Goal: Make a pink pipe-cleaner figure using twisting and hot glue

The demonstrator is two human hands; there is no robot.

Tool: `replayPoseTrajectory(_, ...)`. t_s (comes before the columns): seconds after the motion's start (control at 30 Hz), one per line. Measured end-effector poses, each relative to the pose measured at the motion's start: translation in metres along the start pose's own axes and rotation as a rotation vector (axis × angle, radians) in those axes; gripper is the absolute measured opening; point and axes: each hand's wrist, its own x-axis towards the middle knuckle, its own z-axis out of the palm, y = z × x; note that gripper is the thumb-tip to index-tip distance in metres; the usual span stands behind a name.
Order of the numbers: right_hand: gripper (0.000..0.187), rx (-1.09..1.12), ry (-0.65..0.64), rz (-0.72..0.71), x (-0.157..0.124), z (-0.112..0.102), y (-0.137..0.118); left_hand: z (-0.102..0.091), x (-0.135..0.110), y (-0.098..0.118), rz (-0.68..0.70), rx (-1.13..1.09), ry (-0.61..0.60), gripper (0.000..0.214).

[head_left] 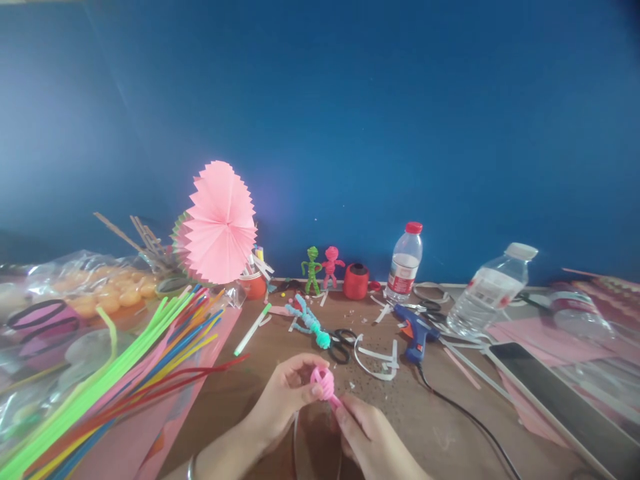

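My left hand (283, 395) pinches a small pink ball of wound pipe cleaner (322, 381) low in the middle of the view. Just below it, my right hand (363, 427) grips the pink stem that comes out of the ball's lower right side. Both hands hover over the brown table (250, 393). A light-blue pipe-cleaner figure (309, 323) lies flat just beyond them, next to black scissors (341, 343). A green figure (312, 268) and a pink figure (331, 265) stand upright against the blue wall.
Several coloured pipe cleaners (125, 363) fan out at the left beside a pink paper fan (220, 223). A red thread spool (355, 281), two water bottles (404, 263) (487, 290), a blue glue gun (415, 331) with its black cord, white paper strips (377, 357), a dark phone (570, 400) and pink paper lie to the right.
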Motion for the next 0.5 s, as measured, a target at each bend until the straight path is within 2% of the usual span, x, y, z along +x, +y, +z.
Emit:
replayPoseTrajectory(0.2, 0.047, -0.015, -0.008, -0.001, -0.0003, -0.002, -0.0024, 0.0062, -0.0004, 0.0037, -0.041, -0.043, 0.045, 0.015)
replayPoseTrajectory(0.5, 0.041, -0.191, 0.053, -0.071, -0.0013, -0.0054, -0.0072, 0.0082, -0.0033, 0.0021, -0.046, 0.031, 0.068, 0.023)
